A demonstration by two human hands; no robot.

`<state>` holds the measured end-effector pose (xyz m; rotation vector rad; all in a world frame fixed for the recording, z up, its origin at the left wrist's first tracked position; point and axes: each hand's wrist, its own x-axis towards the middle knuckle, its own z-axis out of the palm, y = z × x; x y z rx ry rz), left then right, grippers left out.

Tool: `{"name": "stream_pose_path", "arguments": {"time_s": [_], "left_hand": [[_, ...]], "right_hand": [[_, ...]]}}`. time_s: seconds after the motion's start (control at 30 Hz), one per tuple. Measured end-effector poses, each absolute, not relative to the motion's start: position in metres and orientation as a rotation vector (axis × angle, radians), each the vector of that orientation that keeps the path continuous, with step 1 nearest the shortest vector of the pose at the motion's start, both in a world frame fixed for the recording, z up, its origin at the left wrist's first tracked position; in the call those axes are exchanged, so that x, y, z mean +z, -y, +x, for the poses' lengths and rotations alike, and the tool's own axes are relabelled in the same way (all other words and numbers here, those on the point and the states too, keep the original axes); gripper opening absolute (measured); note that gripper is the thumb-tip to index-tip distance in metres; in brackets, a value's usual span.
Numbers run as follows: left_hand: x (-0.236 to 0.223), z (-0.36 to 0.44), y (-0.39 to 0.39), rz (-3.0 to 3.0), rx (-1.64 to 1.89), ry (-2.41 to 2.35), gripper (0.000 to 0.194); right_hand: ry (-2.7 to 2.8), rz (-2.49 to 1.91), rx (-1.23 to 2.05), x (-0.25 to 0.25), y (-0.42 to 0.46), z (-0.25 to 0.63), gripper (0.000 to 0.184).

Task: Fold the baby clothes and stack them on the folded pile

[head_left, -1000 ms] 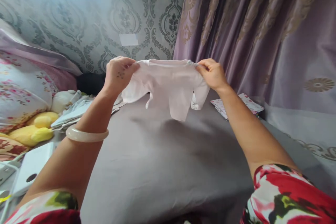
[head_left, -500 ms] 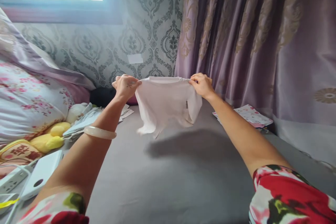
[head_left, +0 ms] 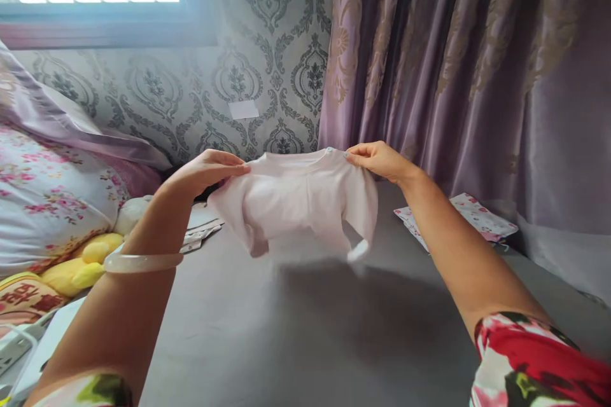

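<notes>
A small pale pink long-sleeved shirt [head_left: 300, 200] hangs in the air between my two hands, its neckline at the top and its sleeves dangling. My left hand [head_left: 214, 168] pinches one shoulder between thumb and fingers. At the other shoulder, beside small snaps near the neck, my right hand [head_left: 379, 158] has the same kind of pinch. The lower hem is loose and slightly blurred. Beneath it, the shirt's shadow falls on the grey bed sheet [head_left: 229, 331].
Folded cloths [head_left: 203, 226] lie beyond my left arm, and a printed folded cloth [head_left: 482, 216] lies by the curtain [head_left: 429, 76]. Along the left are a floral pillow [head_left: 52, 197], a yellow plush toy [head_left: 71, 270] and a power strip [head_left: 16, 350] with cables.
Both hands have lowered slightly and moved a little farther apart, stretching the shoulders. The shirt has swung and opened out, so its front and sleeves show more fully.
</notes>
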<state>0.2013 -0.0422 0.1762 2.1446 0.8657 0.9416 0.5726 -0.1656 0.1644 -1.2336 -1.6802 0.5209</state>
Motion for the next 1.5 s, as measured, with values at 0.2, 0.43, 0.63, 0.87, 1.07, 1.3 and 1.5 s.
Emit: {"name": "stream_pose_path", "arguments": {"time_s": [0.2,0.43,0.63,0.87,1.07,1.3,1.5], "left_hand": [[0.168,0.217,0.052,1.938,0.955,-0.626,0.039],[0.168,0.217,0.053,1.933,0.943,-0.684,0.038],[0.164,0.219,0.047,2.005,0.911,-0.911,0.038],[0.162,0.228,0.039,1.928,0.957,-0.864,0.038],[0.160,0.241,0.041,1.867,1.035,-0.657,0.042],[0.156,0.244,0.036,1.827,1.225,-0.721,0.045],[0.138,0.252,0.020,1.835,1.330,-0.736,0.037]], "right_hand": [[1.790,-1.139,0.689,0.159,0.157,0.567,0.053],[1.807,-1.152,0.678,0.156,0.155,0.572,0.048],[1.771,-1.232,0.654,0.152,0.146,0.578,0.043],[1.694,-1.250,0.630,0.153,0.143,0.577,0.044],[1.642,-1.148,0.742,0.151,0.137,0.575,0.047],[1.512,-1.154,0.682,0.151,0.132,0.583,0.042],[1.483,-1.178,0.534,0.137,0.120,0.582,0.044]]}}
